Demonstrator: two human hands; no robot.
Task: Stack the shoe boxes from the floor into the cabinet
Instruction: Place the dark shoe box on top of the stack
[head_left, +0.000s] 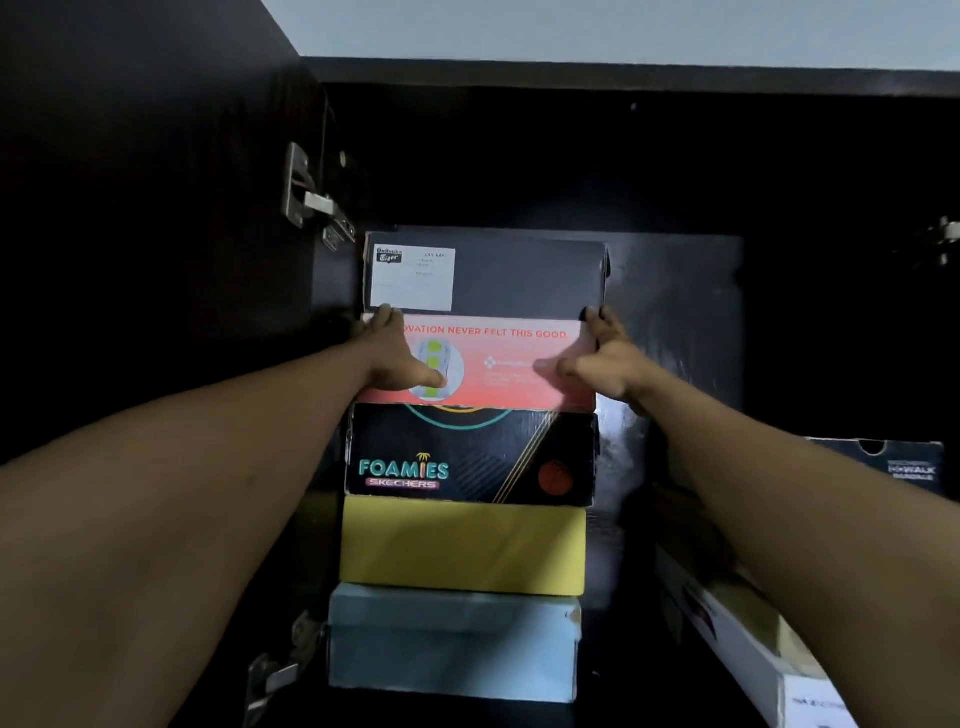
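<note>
Inside the dark cabinet (519, 156) stands a stack of shoe boxes. From the bottom: a light blue box (452, 642), a yellow box (462, 545), a black Skechers Foamies box (467, 457), a pink-red box (498, 389), and on top a dark box with a white label (519, 275). My left hand (400, 358) grips the left end of the pink-red box, thumb on its front. My right hand (602, 358) grips its right end, fingertips reaching the lower corner of the dark top box.
The open cabinet door with metal hinges (311, 202) is on the left. Another dark shoe box (893, 465) sits at the right inside the cabinet. A white box (753, 649) lies tilted at the lower right. Dark space remains above the stack.
</note>
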